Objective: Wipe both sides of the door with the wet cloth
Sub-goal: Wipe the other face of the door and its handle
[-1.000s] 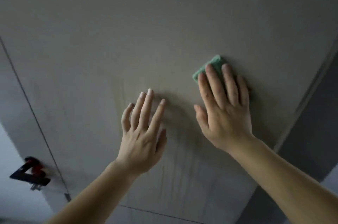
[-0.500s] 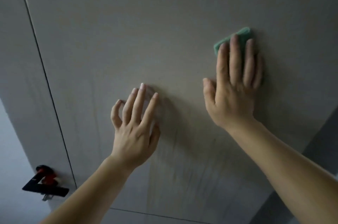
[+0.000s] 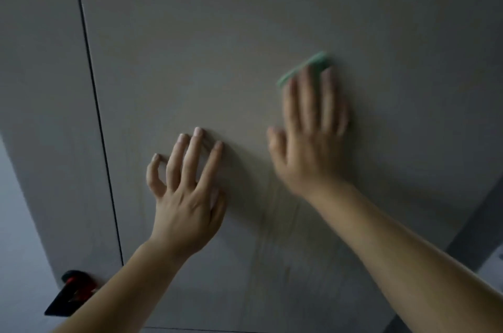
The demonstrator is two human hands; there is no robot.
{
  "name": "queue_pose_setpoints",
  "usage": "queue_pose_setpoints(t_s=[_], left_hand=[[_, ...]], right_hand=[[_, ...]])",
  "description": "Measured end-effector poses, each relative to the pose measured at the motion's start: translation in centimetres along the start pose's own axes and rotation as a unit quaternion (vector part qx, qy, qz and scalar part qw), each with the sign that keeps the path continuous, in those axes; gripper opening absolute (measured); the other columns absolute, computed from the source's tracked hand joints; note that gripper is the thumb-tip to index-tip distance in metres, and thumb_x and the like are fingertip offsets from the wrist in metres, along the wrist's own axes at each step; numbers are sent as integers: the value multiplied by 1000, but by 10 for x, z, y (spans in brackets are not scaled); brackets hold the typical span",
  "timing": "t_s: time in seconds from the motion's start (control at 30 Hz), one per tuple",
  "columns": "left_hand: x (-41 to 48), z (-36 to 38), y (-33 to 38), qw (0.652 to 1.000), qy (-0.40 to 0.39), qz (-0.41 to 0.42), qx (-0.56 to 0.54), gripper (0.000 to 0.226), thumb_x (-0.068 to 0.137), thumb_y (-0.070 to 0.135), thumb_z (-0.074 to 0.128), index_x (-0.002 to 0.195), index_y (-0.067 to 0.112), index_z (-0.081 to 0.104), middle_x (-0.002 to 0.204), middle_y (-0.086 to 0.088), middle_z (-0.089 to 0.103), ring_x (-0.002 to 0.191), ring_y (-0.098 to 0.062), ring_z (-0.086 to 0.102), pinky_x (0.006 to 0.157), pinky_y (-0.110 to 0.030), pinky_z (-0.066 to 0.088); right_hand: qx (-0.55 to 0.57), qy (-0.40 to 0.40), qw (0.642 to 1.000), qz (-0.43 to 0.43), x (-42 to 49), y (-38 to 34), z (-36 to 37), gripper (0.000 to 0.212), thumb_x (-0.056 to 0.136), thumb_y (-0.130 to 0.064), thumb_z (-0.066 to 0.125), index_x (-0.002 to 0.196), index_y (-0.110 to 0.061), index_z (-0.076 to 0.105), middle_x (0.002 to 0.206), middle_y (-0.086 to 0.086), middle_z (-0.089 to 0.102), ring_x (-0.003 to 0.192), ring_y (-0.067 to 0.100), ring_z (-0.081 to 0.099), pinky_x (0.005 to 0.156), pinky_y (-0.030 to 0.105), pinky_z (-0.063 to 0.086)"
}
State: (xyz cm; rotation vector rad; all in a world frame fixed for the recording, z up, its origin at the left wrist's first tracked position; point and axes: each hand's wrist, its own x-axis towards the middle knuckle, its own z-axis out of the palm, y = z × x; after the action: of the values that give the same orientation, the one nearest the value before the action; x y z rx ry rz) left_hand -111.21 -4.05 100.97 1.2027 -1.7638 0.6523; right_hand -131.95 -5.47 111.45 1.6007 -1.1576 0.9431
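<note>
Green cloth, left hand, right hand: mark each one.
green cloth (image 3: 313,61): head view, blurred strip above the fingertips.
left hand (image 3: 185,204): head view, back of the hand.
right hand (image 3: 310,147): head view, back of the hand.

Matt smooth door (image 3: 245,46), soft green cloth (image 3: 304,68)
</note>
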Motion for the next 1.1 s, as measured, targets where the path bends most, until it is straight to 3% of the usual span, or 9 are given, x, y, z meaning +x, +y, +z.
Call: queue_pose_setpoints(t_s=[0.07,0.13,0.33,0.57,0.73,0.77,0.93,1.03,1.1], left_hand=[[-1,-6,-14,1000,6,-9,4,73,94,40,49,160,16,27,169,-21,13,157,-36,8,117,-66,17],[-3,-11,-33,999,12,-47,12,74,95,41,47,161,15,24,169,-21,8,158,-37,2,120,-67,12],[-8,-13,-66,999,8,-52,4,70,100,38,43,163,19,20,171,-16,1,157,-40,-7,118,-74,2],[-18,-13,-84,999,15,-31,-1,69,100,39,42,162,19,22,171,-17,4,158,-38,0,120,-72,8],[-29,-15,-104,995,6,-101,2,76,100,44,41,164,23,8,171,-16,-6,157,-41,-9,120,-72,-2],[-31,-15,-106,994,5,-108,-3,75,100,45,40,164,21,8,171,-15,-7,157,-42,-10,120,-72,-2],[-38,-19,-115,997,9,-71,-10,73,100,41,43,164,19,14,171,-16,1,157,-41,-3,121,-71,5],[-46,-23,-129,995,21,-100,-9,71,99,40,43,163,18,19,171,-17,3,158,-39,-2,122,-68,6],[-50,-23,-139,992,30,-123,-6,70,100,39,41,163,19,17,170,-19,4,158,-40,-2,123,-67,6]], right_hand=[[-5,-83,982,-170,-43,-22,10,79,95,-49,53,161,-15,24,168,2,8,155,35,14,125,51,7],[-24,-103,968,-229,-52,-20,11,76,95,-47,53,160,-18,26,167,0,11,155,31,17,126,47,7],[-21,11,999,41,51,-35,-4,75,99,-50,43,160,-12,24,168,12,20,154,40,17,124,54,14],[-46,-94,958,-267,-18,-63,19,76,97,-48,49,161,-18,22,168,1,12,155,30,18,126,46,7],[-24,3,999,-25,38,-67,7,74,99,-46,47,160,-11,26,167,9,16,153,39,19,123,54,13],[-21,2,1000,-22,34,-82,10,75,98,-48,47,160,-11,25,167,8,12,154,40,18,124,54,13],[-47,-97,952,-287,-40,-115,38,76,98,-49,50,162,-16,23,169,3,14,155,30,17,126,49,9],[-33,-84,961,-263,-16,-118,32,75,97,-47,50,161,-18,24,168,3,15,154,31,17,126,48,8],[-15,-49,986,-158,30,-126,23,75,97,-47,48,161,-16,25,168,6,19,154,34,18,124,50,9]])
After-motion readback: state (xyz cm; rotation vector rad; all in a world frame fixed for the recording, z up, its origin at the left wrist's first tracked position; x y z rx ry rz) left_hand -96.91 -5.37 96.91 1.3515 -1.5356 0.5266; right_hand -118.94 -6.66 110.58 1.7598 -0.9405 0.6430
